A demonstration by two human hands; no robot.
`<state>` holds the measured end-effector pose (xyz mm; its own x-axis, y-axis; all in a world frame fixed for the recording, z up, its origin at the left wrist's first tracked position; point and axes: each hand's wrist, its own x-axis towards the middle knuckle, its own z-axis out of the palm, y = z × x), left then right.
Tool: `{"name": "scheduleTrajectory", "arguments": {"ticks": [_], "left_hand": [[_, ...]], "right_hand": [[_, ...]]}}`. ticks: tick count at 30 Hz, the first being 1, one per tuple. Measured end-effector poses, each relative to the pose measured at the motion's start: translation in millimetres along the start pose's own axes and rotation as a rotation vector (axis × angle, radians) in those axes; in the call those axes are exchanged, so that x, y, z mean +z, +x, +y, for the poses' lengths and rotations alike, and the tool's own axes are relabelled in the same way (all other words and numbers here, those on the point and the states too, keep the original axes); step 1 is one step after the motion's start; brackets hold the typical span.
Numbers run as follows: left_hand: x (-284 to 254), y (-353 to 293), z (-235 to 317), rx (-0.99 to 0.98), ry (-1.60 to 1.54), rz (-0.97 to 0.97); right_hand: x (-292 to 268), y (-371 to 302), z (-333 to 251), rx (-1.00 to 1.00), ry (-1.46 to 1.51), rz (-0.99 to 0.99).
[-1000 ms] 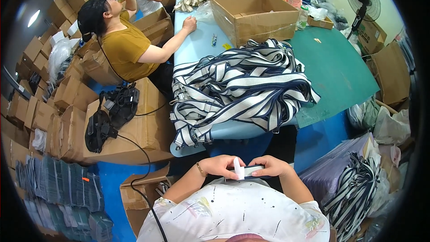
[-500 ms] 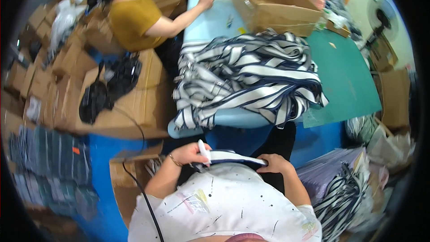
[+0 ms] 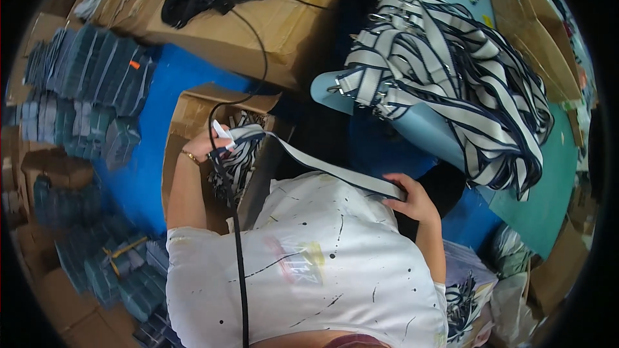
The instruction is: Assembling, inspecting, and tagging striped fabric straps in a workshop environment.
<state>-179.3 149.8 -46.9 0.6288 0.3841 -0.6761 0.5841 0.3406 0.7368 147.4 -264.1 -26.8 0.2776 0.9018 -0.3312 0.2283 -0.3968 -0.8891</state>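
Observation:
A white webbing strap with navy edges (image 3: 329,169) runs slack and slightly twisted across my lap between both hands. My left hand (image 3: 201,144) is closed on one end of it, over an open carton (image 3: 175,130). A slim white object (image 3: 221,133), too blurred to name, is also in those fingers. My right hand (image 3: 416,203) pinches the strap farther along, between thumb and fingers, in front of my shirt. Inside the carton lie several similar striped straps (image 3: 242,166), partly hidden by the left hand and a black cable.
Many striped straps with metal clips (image 3: 445,58) are heaped on the light blue table (image 3: 429,130) at the upper right. A black cable (image 3: 237,245) hangs down across my view. Bundled grey-green stacks (image 3: 103,71) fill the left side; a large carton (image 3: 284,26) holds black bags.
My view has turned left and down. The left hand has carried its strap end away from my lap to over the carton, and the strap now stretches longer between my hands.

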Motion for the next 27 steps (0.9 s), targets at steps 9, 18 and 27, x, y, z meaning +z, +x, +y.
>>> {"name": "scheduleTrajectory", "arguments": {"ticks": [9, 18, 27], "left_hand": [[-78, -44, -70, -0.034, -0.372, 0.111], [-128, -72, -166, -0.037, -0.369, 0.536], [-98, 30, -289, -0.054, 0.853, 1.032]], "right_hand": [[73, 113, -84, -0.267, 0.376, -0.498], [155, 190, -146, -1.126, -0.581, -0.071], [101, 156, -44, -0.705, -0.384, 0.13]]}}
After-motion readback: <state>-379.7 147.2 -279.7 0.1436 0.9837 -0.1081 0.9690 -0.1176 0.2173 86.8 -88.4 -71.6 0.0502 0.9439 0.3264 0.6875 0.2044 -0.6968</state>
